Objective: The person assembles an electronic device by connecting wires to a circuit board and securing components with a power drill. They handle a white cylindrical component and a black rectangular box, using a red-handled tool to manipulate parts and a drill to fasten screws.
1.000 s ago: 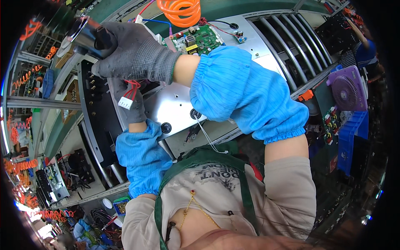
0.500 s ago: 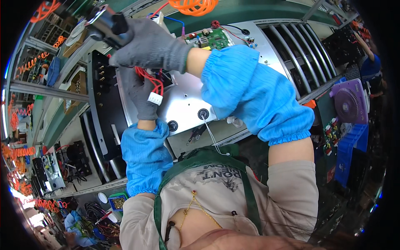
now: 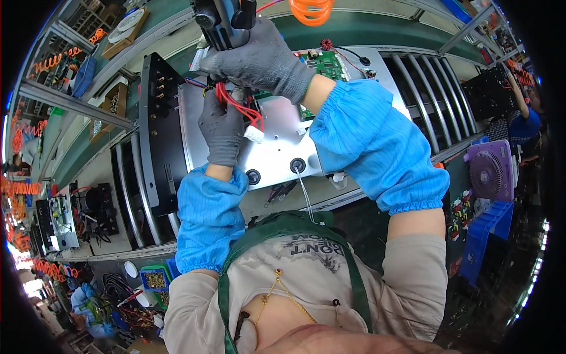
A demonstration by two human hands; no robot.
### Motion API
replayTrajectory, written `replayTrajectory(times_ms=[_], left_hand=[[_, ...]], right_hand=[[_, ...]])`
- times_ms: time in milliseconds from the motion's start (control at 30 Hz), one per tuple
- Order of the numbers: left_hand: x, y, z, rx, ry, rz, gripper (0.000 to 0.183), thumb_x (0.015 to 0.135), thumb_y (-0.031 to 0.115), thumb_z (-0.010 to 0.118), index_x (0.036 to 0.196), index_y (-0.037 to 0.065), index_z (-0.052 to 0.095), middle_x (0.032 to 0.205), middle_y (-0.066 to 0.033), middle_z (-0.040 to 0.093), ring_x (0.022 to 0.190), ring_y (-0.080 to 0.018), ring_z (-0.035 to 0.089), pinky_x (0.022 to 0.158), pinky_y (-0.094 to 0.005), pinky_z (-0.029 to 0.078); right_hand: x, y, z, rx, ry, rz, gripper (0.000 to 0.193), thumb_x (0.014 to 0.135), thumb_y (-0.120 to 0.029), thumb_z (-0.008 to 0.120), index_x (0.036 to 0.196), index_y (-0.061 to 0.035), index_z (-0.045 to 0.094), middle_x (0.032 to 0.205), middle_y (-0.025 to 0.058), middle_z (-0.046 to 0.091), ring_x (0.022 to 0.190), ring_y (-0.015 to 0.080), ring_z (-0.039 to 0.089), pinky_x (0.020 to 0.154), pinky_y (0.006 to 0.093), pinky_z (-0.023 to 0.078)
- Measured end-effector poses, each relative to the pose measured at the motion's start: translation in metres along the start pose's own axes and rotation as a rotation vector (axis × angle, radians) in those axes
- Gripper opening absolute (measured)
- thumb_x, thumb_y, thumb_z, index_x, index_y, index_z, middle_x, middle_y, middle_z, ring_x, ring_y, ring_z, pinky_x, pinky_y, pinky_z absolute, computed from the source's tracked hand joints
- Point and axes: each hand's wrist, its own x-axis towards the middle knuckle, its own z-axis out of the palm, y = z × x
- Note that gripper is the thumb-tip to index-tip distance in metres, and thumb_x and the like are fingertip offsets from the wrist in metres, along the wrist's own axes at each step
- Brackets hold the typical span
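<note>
My right hand (image 3: 259,62), in a grey glove, is wrapped around a black and silver power screwdriver (image 3: 221,26) above the chassis. Its lower end is hidden behind the hand. Just below, my gloved left hand (image 3: 223,131) is closed on a bundle of red wires (image 3: 239,105); its fingertips are partly covered. From the bundle a white plug connector (image 3: 254,134) hangs over the bare metal. The silver metal chassis (image 3: 271,156) lies under both hands, with a black panel (image 3: 159,127) upright along its left side. A green circuit board (image 3: 330,64) sits at its far right.
Steel rollers (image 3: 433,94) run to the right of the chassis, and more rollers (image 3: 132,189) lie left. An orange coiled hose (image 3: 311,9) hangs at the top. A purple fan (image 3: 489,171) stands at right. Another person (image 3: 523,121) works at the far right.
My right hand and the screwdriver have swung right, and the tool now stands more upright. The left hand stays at the red wires. The whole view has shifted slightly.
</note>
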Motion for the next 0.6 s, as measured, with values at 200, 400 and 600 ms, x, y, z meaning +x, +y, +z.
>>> replayTrajectory(times_ms=[200,400,600], left_hand=[[-0.025,0.03,-0.028,0.572,-0.069,0.169,0.057,0.068,0.028,0.075,0.116,0.008,0.053,0.098,-0.0118,0.06,0.094,-0.028,0.055,0.085,-0.0404,0.044],[-0.046,0.006,-0.056,0.664,-0.089,0.17,0.073,0.063,0.023,0.079,0.127,0.008,0.046,0.111,-0.0141,0.054,0.106,-0.0335,0.045,0.091,-0.0426,0.038],[-0.041,0.001,-0.051,0.569,-0.1,0.124,0.078,0.062,0.018,0.079,0.131,0.012,0.045,0.103,-0.0111,0.057,0.103,-0.0305,0.047,0.088,-0.0421,0.041]], right_hand=[[-0.007,-0.005,-0.001,0.31,-0.014,-0.006,0.038,0.064,-0.018,0.077,0.095,-0.0042,0.061,0.081,0.0023,0.061,0.072,0.007,0.057,0.065,0.0232,0.048],[-0.007,-0.058,-0.018,0.241,0.093,-0.138,0.018,0.079,-0.016,0.064,0.081,0.0021,0.061,0.062,0.0053,0.058,0.046,0.0072,0.047,0.043,0.0226,0.036],[-0.005,-0.118,0.006,0.609,0.089,0.011,0.018,0.076,-0.008,0.066,0.089,0.002,0.059,0.07,0.0126,0.062,0.048,0.0114,0.053,0.042,0.0237,0.041]])
